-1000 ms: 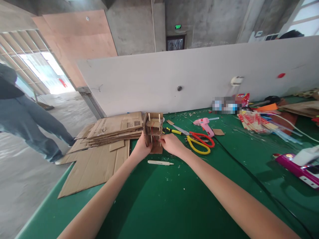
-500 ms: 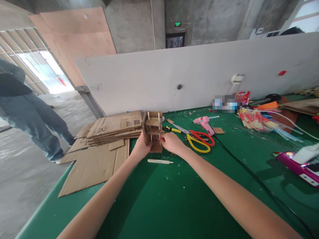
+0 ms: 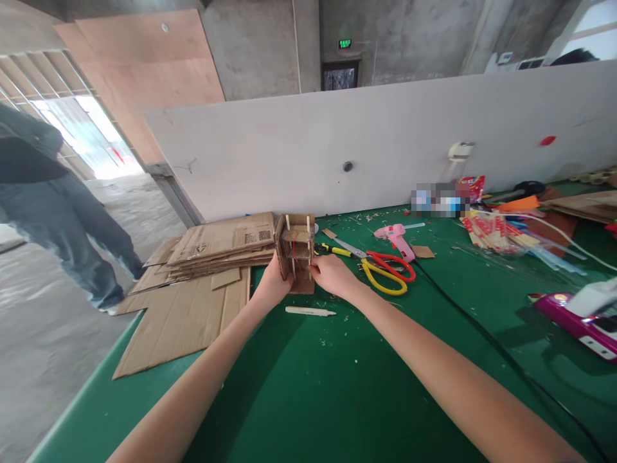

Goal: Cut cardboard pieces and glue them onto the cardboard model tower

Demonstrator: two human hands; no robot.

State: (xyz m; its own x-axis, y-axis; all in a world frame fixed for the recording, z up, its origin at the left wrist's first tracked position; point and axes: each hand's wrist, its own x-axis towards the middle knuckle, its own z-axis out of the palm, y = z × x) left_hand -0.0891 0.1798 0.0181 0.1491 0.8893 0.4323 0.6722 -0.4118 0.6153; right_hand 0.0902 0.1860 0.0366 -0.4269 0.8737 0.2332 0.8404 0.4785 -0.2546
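A small cardboard structure (image 3: 299, 239) with shelf-like layers, pale sticks and a red strand stands upright on the green table (image 3: 308, 386). My left hand (image 3: 276, 283) is closed around its lower left side. At the lower right, my right hand (image 3: 332, 273) pinches its edge near a pale stick; the fingertips are partly hidden. Just in front of the structure lies a white pen (image 3: 310, 311). To the right of my right hand are scissors (image 3: 385, 273) with red and yellow handles. Yellow-and-black pliers (image 3: 336, 251) rest partly behind that hand.
Stacked cardboard sheets (image 3: 222, 241) lie to the left. A pink glue gun (image 3: 398, 239) sits behind the scissors, its black cable (image 3: 482, 331) crossing the table's right side. A purple power strip (image 3: 576, 325) is at far right. A white panel (image 3: 270, 154) borders the back. A person (image 3: 62, 212) stands at left.
Both hands keep the same hold on the cardboard structure, which has hardly moved. The view has shifted very slightly. The person at left has moved a little.
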